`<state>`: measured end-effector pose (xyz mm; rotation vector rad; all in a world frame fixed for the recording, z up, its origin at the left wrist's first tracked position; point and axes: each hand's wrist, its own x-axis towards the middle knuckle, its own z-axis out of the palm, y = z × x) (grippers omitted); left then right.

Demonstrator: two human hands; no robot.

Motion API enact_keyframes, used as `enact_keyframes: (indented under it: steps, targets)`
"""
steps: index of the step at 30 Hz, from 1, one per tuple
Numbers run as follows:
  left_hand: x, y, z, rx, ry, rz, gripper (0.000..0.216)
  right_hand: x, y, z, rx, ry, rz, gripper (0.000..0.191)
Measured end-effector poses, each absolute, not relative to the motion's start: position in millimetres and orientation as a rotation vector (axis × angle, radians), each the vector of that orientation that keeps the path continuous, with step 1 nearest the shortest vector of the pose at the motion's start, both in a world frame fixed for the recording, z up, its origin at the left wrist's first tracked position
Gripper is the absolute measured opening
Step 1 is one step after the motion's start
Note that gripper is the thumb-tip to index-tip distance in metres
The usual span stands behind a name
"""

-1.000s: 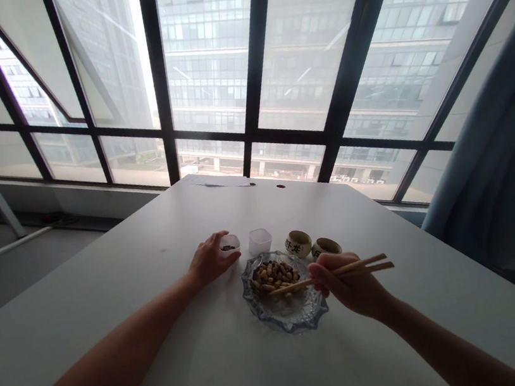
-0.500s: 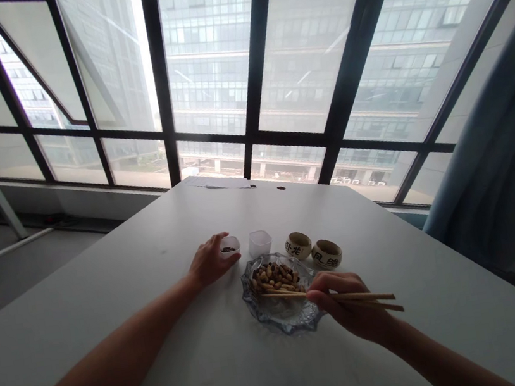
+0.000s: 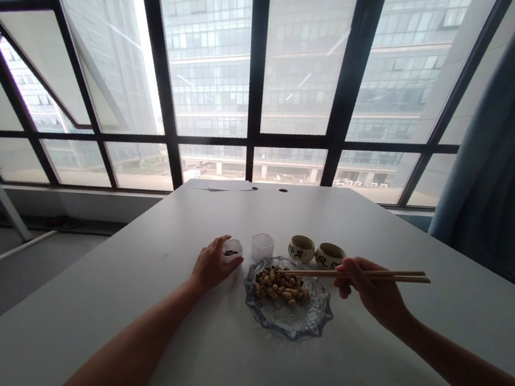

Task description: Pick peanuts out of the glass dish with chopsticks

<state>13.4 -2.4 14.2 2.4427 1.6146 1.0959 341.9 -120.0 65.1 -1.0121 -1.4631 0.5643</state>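
My right hand (image 3: 371,289) is curled around two chopsticks (image 3: 403,274), fingers closed on the middle part. They look light, stiff and a bit smooth, so that is a good place to hold them. Their tips are at the back of the pile of nuts (image 3: 278,287); I cannot tell if they pinch one. The nuts look small, hard and slippery, best held around the fat middle. They sit in a glass dish (image 3: 288,325), which looks heavy and could chip.

My left hand (image 3: 211,265) is half curled, thumb and finger on the sides of a small cup (image 3: 233,245) with dark bits in it. It looks light and thin.

Just beside it stands a clear cup (image 3: 263,247). Farther right are two bowls (image 3: 301,249) with black Chinese writing: I read 龙 on one and 凤 on the other. I see no brand.
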Motion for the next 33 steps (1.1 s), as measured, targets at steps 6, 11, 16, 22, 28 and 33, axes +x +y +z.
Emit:
enact_keyframes:
  steps: [6, 11, 16, 22, 28, 33]
  targets:
    - [14, -2, 14, 2.435, 1.632, 1.110, 0.058, 361, -150, 51, -0.728, -1.923, 0.067, 0.016]
    - [13, -3, 15, 2.452, 1.660, 1.085, 0.057, 363, -151, 49, -0.450, -2.253, -0.238, 0.014]
    - [12, -2, 13, 2.478, 1.661, 1.076, 0.057, 369, -149, 48, -0.513, -2.372, -0.253, 0.014]
    - [11, -1, 12, 2.482, 1.643, 1.104, 0.057, 362, -153, 45, -0.502, -2.236, -0.124, 0.019]
    - [11, 0, 11, 2.480, 1.631, 1.118, 0.057, 352, -151, 36, -0.927, -1.607, 0.253, 0.029]
    - [10, 1, 10, 2.472, 1.637, 1.124, 0.057, 359, -150, 31, -0.815, -1.722, 0.238, 0.022]
